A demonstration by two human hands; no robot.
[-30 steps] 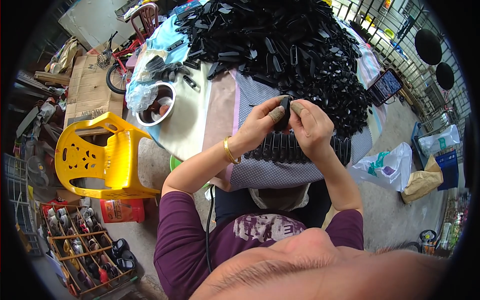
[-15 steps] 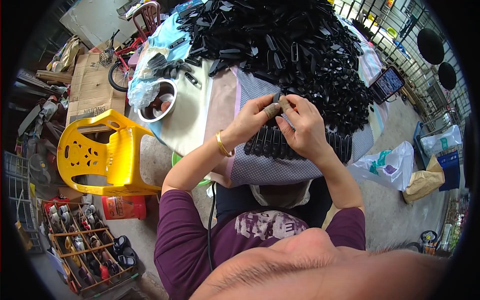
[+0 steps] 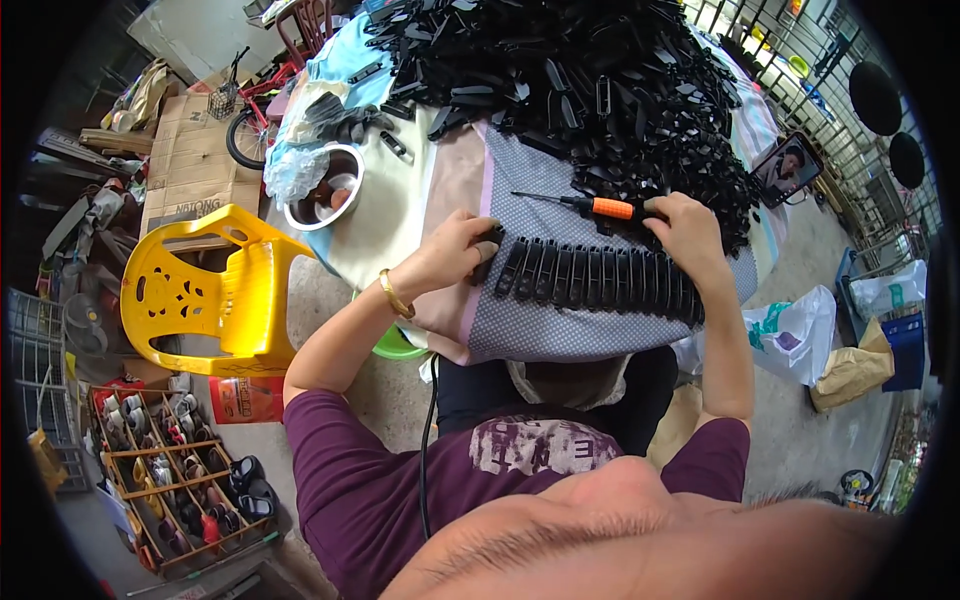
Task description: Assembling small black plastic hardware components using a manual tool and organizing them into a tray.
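My left hand [image 3: 458,252] is closed around a slim black plastic part [image 3: 488,256], holding it at the left end of a row of similar black parts [image 3: 600,280] laid side by side on the dotted cloth. Beyond that row lies a screwdriver [image 3: 612,208] with an orange handle, its thin shaft pointing left. Close to the handle's right end, the fingers of my right hand [image 3: 688,232] are pinched together at the edge of a heap of small black pieces [image 3: 690,150]. What they grip, if anything, is too small to make out.
A big pile of long black parts [image 3: 500,60] covers the far side of the table. To the left are a white bowl [image 3: 352,190] and a yellow plastic chair [image 3: 250,300]. A phone [image 3: 788,168] stands at the right edge, with plastic bags [image 3: 795,330] below.
My hands have moved apart from the middle of the table: the left toward the row's left end with a black part, the right rightward to the small pieces. The screwdriver now shows.
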